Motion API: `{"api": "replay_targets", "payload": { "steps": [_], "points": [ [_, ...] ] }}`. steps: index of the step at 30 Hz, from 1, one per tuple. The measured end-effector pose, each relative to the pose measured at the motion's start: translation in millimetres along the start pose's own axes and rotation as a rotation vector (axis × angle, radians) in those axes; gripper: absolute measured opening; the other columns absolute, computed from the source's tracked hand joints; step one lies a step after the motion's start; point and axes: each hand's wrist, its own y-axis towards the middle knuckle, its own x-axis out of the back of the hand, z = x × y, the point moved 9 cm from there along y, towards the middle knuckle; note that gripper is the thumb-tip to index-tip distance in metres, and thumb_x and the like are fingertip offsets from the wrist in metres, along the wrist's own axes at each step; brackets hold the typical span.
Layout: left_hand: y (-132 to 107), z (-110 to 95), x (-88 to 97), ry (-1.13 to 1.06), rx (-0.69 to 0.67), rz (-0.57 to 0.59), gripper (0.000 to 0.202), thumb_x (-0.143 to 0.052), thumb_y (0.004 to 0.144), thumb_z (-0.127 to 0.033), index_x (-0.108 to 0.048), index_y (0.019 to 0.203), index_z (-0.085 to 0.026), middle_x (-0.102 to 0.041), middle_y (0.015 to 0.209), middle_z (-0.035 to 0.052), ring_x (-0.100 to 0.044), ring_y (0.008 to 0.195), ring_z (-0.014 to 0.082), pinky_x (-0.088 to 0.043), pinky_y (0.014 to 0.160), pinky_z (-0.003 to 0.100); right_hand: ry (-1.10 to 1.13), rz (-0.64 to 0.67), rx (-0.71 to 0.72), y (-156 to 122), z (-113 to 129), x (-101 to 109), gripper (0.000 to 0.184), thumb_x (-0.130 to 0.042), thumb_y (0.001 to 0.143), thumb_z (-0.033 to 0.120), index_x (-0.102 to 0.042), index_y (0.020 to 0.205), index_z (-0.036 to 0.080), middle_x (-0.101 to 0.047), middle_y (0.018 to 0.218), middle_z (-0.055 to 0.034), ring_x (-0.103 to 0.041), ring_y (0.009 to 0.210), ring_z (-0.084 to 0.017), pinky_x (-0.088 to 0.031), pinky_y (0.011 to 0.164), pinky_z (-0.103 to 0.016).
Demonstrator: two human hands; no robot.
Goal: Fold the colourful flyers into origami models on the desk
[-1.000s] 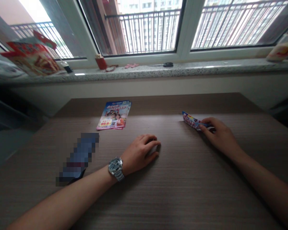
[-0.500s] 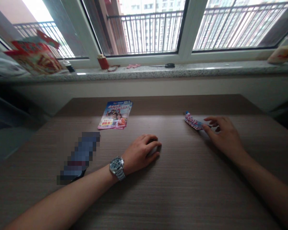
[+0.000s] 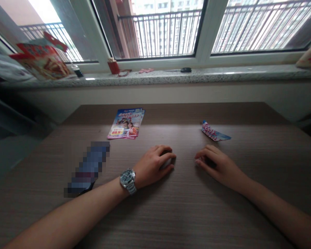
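My left hand [image 3: 154, 164], with a metal watch on its wrist, rests on the wooden table [image 3: 186, 207] near the middle, fingers curled loosely and nothing in them. My right hand [image 3: 217, 166] lies beside it to the right, fingers bent and empty, apart from the folded colourful leaflet [image 3: 214, 132] that lies flat a little further back. A small stack of printed flyers [image 3: 126, 123] sits at the back left of the table.
A blurred-out dark object [image 3: 89, 169] lies on the table to the left of my left forearm. The stone window sill [image 3: 223, 74] behind holds a red cup [image 3: 113, 65], scissors [image 3: 182, 70] and a red snack bag [image 3: 41, 60].
My right hand let go of the folded leaflet and drew back toward the table's middle, beside my left hand. The leaflet stays where it was put. My left hand has not moved.
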Motion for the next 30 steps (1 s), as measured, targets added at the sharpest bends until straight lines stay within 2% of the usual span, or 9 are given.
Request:
{"api": "replay_targets", "payload": {
  "steps": [4,17,20,23,27,30],
  "points": [
    [0.2,-0.6,0.7,-0.001,-0.009,-0.015,0.031,-0.06,0.094,-0.031,-0.061,0.125,-0.025,-0.057,0.132,0.0084,-0.054,0.121,0.0256,-0.045,0.106,0.044,0.021,0.039,-0.016,1.0,-3.0,-5.9,0.006,-0.055,0.096,0.024,-0.06,0.098,0.022,-0.057,0.087,-0.0043,-0.055,0.082,-0.02,-0.046,0.073,-0.035],
    [-0.5,2.2,5.4,0.008,0.01,-0.055,0.03,-0.057,0.096,-0.032,-0.061,0.124,-0.023,-0.057,0.131,0.0096,-0.056,0.119,0.0246,-0.047,0.105,0.043,0.033,0.05,-0.03,1.6,-3.1,-5.5,0.009,-0.054,0.097,0.025,-0.062,0.095,0.021,-0.058,0.086,-0.0049,-0.056,0.081,-0.02,-0.045,0.073,-0.035],
    [0.0,12.6,16.8,0.062,0.076,-0.105,0.034,-0.057,0.096,-0.033,-0.058,0.128,-0.023,-0.055,0.135,0.0105,-0.054,0.123,0.0256,-0.045,0.108,0.044,0.03,0.046,-0.028,1.1,-4.6,-5.7,0.008,-0.055,0.096,0.025,-0.062,0.095,0.022,-0.058,0.085,-0.0047,-0.056,0.081,-0.021,-0.046,0.073,-0.035],
    [0.1,30.0,32.5,0.18,0.185,-0.149,0.046,-0.057,0.095,-0.037,-0.05,0.137,-0.02,-0.05,0.14,0.0136,-0.05,0.128,0.029,-0.041,0.112,0.048,0.028,0.043,-0.025,1.4,-4.8,-5.8,0.009,-0.055,0.096,0.026,-0.063,0.096,0.022,-0.059,0.084,-0.0048,-0.056,0.081,-0.021,-0.046,0.073,-0.035],
    [-1.7,55.2,49.2,0.36,0.315,-0.15,0.058,-0.054,0.095,-0.045,-0.045,0.141,-0.012,-0.044,0.145,0.0203,-0.043,0.135,0.0356,-0.037,0.113,0.054,0.035,0.043,-0.027,1.7,-3.5,-4.9,0.011,-0.054,0.096,0.028,-0.064,0.095,0.022,-0.059,0.083,-0.005,-0.057,0.081,-0.021,-0.047,0.072,-0.036],
    [-4.0,71.3,55.6,0.44,0.372,-0.14,0.057,-0.053,0.095,-0.046,-0.046,0.139,-0.01,-0.044,0.146,0.0226,-0.044,0.134,0.036,-0.037,0.112,0.053,0.032,0.045,-0.027,1.3,-3.4,-4.8,0.012,-0.054,0.097,0.029,-0.063,0.095,0.022,-0.059,0.083,-0.0051,-0.057,0.08,-0.022,-0.047,0.073,-0.037]
  ]
}}
